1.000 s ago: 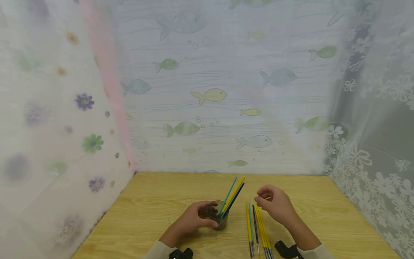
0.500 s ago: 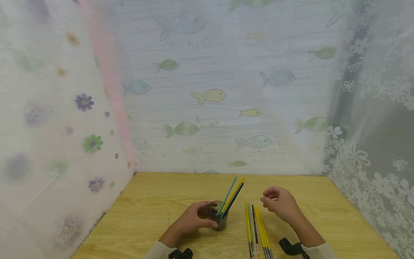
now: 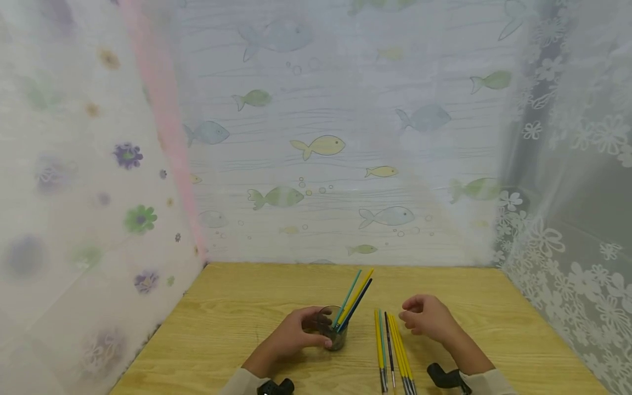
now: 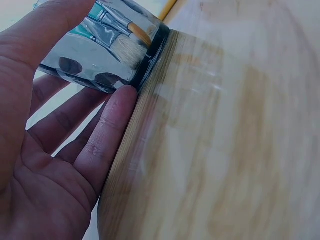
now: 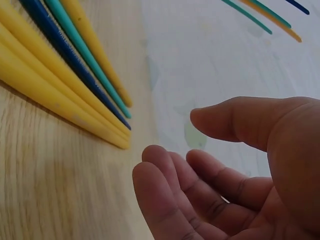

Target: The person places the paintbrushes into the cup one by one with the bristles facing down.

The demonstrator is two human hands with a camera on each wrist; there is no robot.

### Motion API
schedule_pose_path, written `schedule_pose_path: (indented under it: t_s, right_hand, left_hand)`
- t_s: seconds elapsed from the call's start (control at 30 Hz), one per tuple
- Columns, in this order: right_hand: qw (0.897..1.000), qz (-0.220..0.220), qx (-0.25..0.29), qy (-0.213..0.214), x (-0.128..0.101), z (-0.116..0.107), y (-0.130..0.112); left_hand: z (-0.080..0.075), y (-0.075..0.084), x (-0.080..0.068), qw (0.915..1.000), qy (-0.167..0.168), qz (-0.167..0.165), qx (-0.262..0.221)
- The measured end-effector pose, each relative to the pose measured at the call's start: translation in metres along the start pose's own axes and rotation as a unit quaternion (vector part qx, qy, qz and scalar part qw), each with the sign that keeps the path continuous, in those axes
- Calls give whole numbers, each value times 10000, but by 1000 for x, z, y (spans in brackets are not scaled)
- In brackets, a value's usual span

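My left hand (image 3: 296,334) grips a clear glass cup (image 3: 337,330) that stands on the wooden table (image 3: 237,318); the left wrist view shows my thumb and fingers (image 4: 107,132) wrapped round the cup (image 4: 105,47). Three paintbrushes (image 3: 354,299), teal, yellow and dark blue, lean out of it, bristles down (image 4: 132,50). Just right of the cup lies a row of several paintbrushes (image 3: 392,348), mostly yellow. My right hand (image 3: 425,319) hovers low over their far tips, fingers loosely curled and holding nothing (image 5: 210,165), with the brush handles (image 5: 65,65) beside it.
Sheer curtains printed with fish (image 3: 321,145) and flowers (image 3: 140,218) close in the table on the back, left and right. Bare wood (image 3: 518,329) stretches to the right of the brush row.
My right hand has dropped lower and slid slightly right, down toward the tips of the lying brushes. The left hand and the cup have stayed put.
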State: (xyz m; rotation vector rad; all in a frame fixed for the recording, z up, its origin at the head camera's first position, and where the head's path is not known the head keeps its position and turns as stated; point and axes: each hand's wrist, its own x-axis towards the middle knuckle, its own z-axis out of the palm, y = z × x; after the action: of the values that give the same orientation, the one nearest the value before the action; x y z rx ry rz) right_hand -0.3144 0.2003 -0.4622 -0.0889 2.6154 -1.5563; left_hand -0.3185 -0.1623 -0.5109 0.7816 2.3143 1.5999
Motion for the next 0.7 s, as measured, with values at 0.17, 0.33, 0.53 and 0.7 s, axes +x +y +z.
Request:
schedule_pose_path:
  t_s: [0.17, 0.33, 0.53, 0.7]
  right_hand:
    - [9996, 187, -32, -186, 1, 3, 5]
    - [9988, 308, -287, -246, 1, 6, 9]
    - [9969, 426, -608, -253, 1, 9, 9]
    - [9947, 497, -863, -250, 0, 11, 7]
  left_hand:
    - [0, 0, -1, 10000, 0, -20, -53]
    - [0, 0, -1, 10000, 21, -20, -44]
    - [-1, -3, 0, 10000, -5, 1, -29]
    - [-1, -6, 2, 10000, 5, 16, -20]
